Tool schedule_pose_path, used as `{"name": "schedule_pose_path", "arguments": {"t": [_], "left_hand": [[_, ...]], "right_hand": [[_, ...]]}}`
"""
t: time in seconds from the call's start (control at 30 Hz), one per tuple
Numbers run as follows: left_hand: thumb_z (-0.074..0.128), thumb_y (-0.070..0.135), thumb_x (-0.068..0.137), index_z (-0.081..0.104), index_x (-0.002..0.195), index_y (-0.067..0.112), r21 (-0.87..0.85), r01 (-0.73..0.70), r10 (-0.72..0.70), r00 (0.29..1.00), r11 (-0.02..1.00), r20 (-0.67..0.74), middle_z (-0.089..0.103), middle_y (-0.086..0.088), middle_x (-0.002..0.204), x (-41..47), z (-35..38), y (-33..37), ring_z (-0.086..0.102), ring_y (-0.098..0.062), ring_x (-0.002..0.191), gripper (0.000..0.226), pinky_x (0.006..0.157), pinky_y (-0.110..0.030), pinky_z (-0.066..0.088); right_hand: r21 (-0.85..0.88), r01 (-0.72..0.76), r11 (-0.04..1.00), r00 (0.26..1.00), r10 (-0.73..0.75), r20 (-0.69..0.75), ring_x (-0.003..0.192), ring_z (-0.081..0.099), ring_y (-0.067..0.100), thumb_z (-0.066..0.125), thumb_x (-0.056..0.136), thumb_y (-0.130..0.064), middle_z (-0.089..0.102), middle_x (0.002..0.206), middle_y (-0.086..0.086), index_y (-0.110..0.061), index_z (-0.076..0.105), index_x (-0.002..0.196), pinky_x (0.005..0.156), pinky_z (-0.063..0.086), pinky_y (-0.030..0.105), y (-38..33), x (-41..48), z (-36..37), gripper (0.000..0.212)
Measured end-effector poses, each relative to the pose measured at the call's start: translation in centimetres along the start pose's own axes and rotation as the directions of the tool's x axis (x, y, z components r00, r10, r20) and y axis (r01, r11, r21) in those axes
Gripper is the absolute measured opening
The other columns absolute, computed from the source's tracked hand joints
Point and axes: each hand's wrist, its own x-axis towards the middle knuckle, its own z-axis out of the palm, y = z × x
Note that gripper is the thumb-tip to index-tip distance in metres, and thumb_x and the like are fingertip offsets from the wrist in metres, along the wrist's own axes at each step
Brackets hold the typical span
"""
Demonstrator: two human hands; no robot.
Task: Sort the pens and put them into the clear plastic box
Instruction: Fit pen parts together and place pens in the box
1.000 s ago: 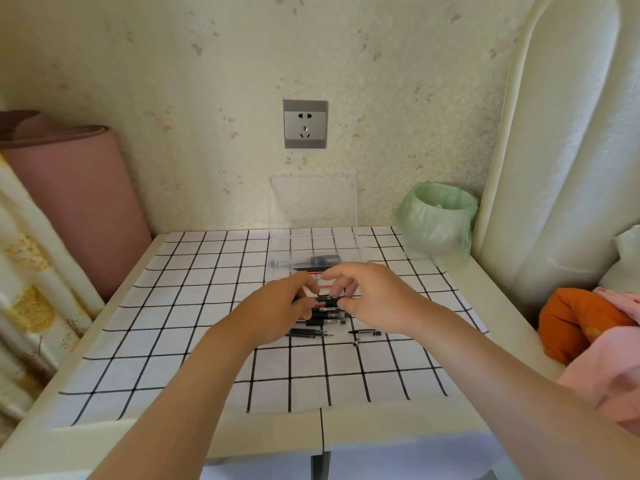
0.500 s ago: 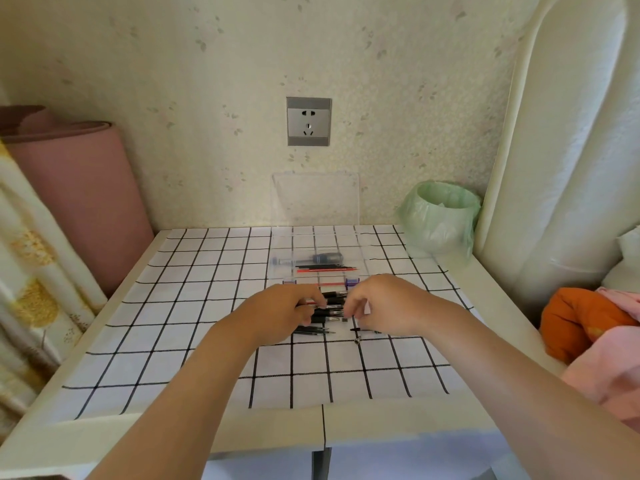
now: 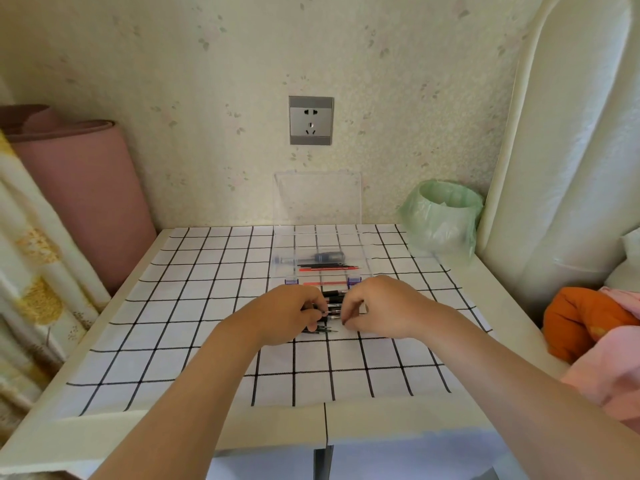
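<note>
Left hand curled round the black pens, right hand pinching their tips, just in front of the clear plastic box. Inside the box: thin red and black pens and a blue-capped pen. Pile not yet boxed, so roughly midway.

The white table bears a checked cloth, pens, a clear plastic box and a green-bagged bin.

Forearms, left grip and right grip are bare.
</note>
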Motion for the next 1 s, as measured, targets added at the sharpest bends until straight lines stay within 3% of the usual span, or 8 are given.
{"name": "schedule_pose_path", "arguments": {"t": [0.1, 0.2, 0.43, 0.63, 0.8, 1.0], "left_hand": [[0.050, 0.028, 0.100, 0.059, 0.101, 0.038, 0.011, -0.005, 0.005, 1.000, 1.000, -0.005, 0.069, 0.015, 0.085, 0.0, 0.0, 0.0, 0.050, 0.001, 0.060, 0.013, 0.060, -0.020, 0.040], [0.050, 0.028, 0.099, 0.058, 0.098, 0.040, 0.005, -0.016, 0.016, 1.000, 1.000, -0.010, 0.069, 0.015, 0.084, 0.0, -0.1, 0.1, 0.052, -0.001, 0.061, 0.014, 0.062, -0.022, 0.044], [0.051, 0.029, 0.099, 0.060, 0.098, 0.040, -0.001, -0.024, 0.024, 1.000, 1.000, -0.005, 0.070, 0.013, 0.085, -0.1, -0.1, 0.1, 0.057, -0.009, 0.065, 0.014, 0.070, -0.033, 0.053], [0.052, 0.033, 0.096, 0.059, 0.101, 0.038, -0.066, -0.005, 0.004, 1.000, 0.998, -0.021, 0.071, 0.013, 0.083, -0.2, -0.1, 0.1, 0.064, -0.020, 0.073, 0.010, 0.072, -0.038, 0.056], [0.055, 0.026, 0.094, 0.056, 0.104, 0.030, -0.080, 0.022, -0.025, 0.999, 0.997, -0.036, 0.070, 0.009, 0.092, -0.3, -0.2, 0.3, 0.065, -0.012, 0.088, 0.011, 0.082, -0.031, 0.053], [0.060, 0.023, 0.093, 0.058, 0.103, 0.026, -0.074, -0.003, -0.003, 0.997, 0.997, -0.074, 0.068, 0.006, 0.093, -0.5, -0.5, 0.3, 0.065, -0.012, 0.086, 0.011, 0.082, -0.033, 0.055]], "right_hand": [[0.030, -0.026, 0.999, 0.992, 0.030, -0.126, 0.080, 0.059, -0.002, 0.070, 0.084, -0.036, 0.068, 0.090, -0.018, -0.037, 0.071, 0.091, 0.065, 0.044, 0.021, -0.2, 0.3, 0.1, 0.008], [0.057, -0.029, 0.998, 0.990, 0.036, -0.133, 0.076, 0.059, -0.003, 0.070, 0.084, -0.035, 0.068, 0.085, -0.019, -0.037, 0.071, 0.091, 0.061, 0.039, 0.017, -0.5, 0.4, 0.4, 0.007], [0.114, -0.008, 0.993, 0.989, 0.024, -0.145, 0.070, 0.057, -0.007, 0.071, 0.084, -0.034, 0.070, 0.090, -0.016, -0.035, 0.073, 0.096, 0.060, 0.039, 0.016, -1.2, 0.6, 0.9, 0.012], [0.160, 0.004, 0.987, 0.983, 0.026, -0.182, 0.082, 0.063, -0.001, 0.070, 0.083, -0.032, 0.070, 0.086, -0.019, -0.036, 0.074, 0.092, 0.072, 0.051, 0.024, -1.6, 0.7, 1.2, 0.011], [0.179, 0.007, 0.984, 0.976, 0.032, -0.216, 0.083, 0.063, -0.001, 0.070, 0.082, -0.029, 0.069, 0.086, -0.019, -0.036, 0.072, 0.089, 0.075, 0.054, 0.027, -2.0, 1.0, 1.2, 0.010], [0.158, 0.011, 0.987, 0.974, 0.025, -0.227, 0.079, 0.060, -0.002, 0.072, 0.082, -0.032, 0.066, 0.085, -0.018, -0.037, 0.070, 0.089, 0.070, 0.048, 0.021, -1.9, 0.7, 1.3, 0.009]]}}
